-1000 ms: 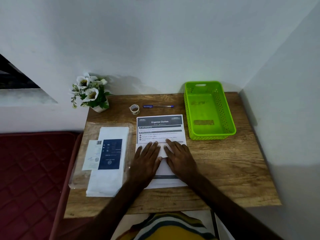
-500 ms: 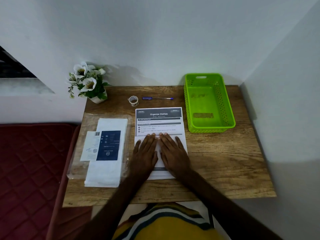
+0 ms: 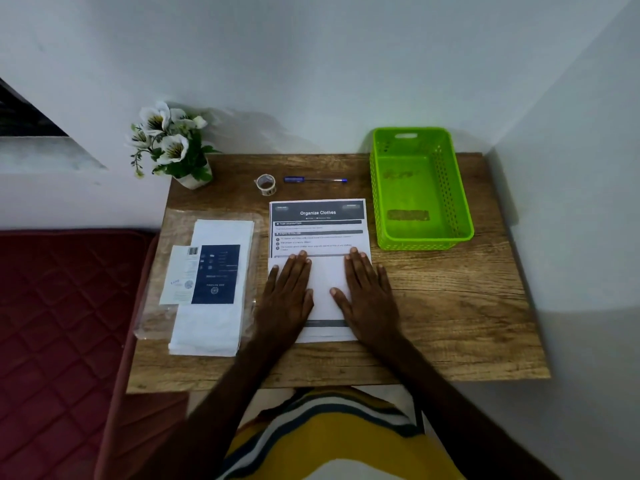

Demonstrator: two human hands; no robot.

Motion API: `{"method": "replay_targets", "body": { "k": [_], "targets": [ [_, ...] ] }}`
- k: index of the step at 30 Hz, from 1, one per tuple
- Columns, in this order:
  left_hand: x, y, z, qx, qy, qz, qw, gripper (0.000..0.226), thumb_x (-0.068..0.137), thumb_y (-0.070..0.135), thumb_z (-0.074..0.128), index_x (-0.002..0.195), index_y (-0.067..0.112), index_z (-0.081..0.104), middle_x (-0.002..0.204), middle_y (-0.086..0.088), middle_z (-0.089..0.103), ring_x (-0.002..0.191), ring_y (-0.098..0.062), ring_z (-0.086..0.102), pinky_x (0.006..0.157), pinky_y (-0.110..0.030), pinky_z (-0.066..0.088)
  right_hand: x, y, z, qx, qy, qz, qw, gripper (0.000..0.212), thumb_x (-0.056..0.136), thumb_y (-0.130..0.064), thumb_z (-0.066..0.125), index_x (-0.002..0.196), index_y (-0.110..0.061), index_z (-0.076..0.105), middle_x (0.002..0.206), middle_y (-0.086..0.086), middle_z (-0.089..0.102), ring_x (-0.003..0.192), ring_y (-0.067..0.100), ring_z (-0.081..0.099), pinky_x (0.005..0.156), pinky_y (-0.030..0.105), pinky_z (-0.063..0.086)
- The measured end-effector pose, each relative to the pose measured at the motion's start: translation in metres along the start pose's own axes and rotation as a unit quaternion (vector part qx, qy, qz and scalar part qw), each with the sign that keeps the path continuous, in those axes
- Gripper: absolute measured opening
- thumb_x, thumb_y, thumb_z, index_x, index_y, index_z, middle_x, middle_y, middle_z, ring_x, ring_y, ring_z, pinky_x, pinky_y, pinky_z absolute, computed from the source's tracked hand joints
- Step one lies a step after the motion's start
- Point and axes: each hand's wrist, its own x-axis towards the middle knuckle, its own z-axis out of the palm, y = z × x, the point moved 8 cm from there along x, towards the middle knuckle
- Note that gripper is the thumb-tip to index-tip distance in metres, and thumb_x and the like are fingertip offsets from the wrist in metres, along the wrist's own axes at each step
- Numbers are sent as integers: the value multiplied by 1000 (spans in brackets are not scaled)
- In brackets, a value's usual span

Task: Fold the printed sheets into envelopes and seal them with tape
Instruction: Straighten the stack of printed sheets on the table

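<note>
A printed sheet [image 3: 317,225] headed "Organize Clothes" lies in the middle of the wooden table [image 3: 450,306]. Its near part is folded up over itself, showing a white back [image 3: 327,282]. My left hand [image 3: 287,296] presses flat on the left side of the fold, fingers straight. My right hand [image 3: 370,292] presses flat on the right side, fingers straight too. A pack of white envelopes [image 3: 211,292] in clear plastic lies to the left. A small roll of tape [image 3: 266,184] stands behind the sheet.
A blue pen [image 3: 315,180] lies beside the tape. A green plastic basket [image 3: 419,188] sits at the back right. A pot of white flowers [image 3: 169,143] stands at the back left corner. A red mattress [image 3: 62,323] borders the table's left edge; walls close in behind and on the right.
Both hands have slid apart from the middle of the folded flap toward its left and right sides, staying flat on the paper. The view has shifted slightly.
</note>
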Motion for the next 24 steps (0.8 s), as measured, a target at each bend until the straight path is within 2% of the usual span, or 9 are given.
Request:
{"method": "replay_targets", "body": {
  "k": [5, 10, 13, 15, 17, 24],
  "targets": [
    [0, 1, -5, -12, -10, -7, 1000, 62, 104, 37, 32, 161, 12, 25, 169, -6, 19, 158, -20, 14, 128, -48, 15, 0, -6, -5, 3, -11, 6, 1000, 73, 104, -54, 35, 161, -11, 20, 171, 6, 9, 158, 21, 9, 127, 49, 9],
    [9, -4, -21, -70, -8, -23, 997, 68, 101, 33, 57, 160, 13, 28, 165, -7, 32, 153, -24, 29, 124, -41, 17, 9, -15, -17, -16, -49, -13, 999, 75, 104, -49, 41, 161, -8, 17, 171, 11, 5, 158, 25, 5, 126, 52, 8],
    [19, -6, -29, -58, -18, -12, 998, 73, 98, 36, 64, 159, 12, 31, 161, -11, 38, 149, -29, 35, 122, -44, 23, 21, -24, -29, -15, -69, -52, 996, 69, 99, -43, 54, 156, -11, 32, 164, 15, 25, 153, 30, 19, 122, 48, 21],
    [24, -8, -32, -46, -27, -14, 998, 79, 94, 40, 68, 159, 16, 30, 161, -10, 38, 150, -29, 33, 122, -46, 22, 30, -27, -37, 0, -78, -66, 995, 68, 93, -42, 64, 152, -16, 40, 153, 11, 39, 143, 29, 32, 113, 43, 34],
    [29, -10, -33, -44, -39, -21, 998, 85, 90, 44, 73, 160, 21, 30, 161, -8, 38, 150, -29, 31, 123, -46, 21, 39, -28, -42, 10, -85, -71, 994, 73, 87, -41, 72, 150, -20, 43, 143, 8, 45, 133, 27, 39, 104, 41, 41],
    [42, -17, -40, -74, -56, -48, 995, 77, 77, 47, 84, 143, 22, 53, 143, -7, 49, 133, -28, 43, 111, -41, 35, 60, -23, -44, 68, -139, -59, 986, 78, 69, -43, 88, 137, -25, 55, 131, 5, 50, 125, 26, 43, 100, 42, 43]
  ]
}}
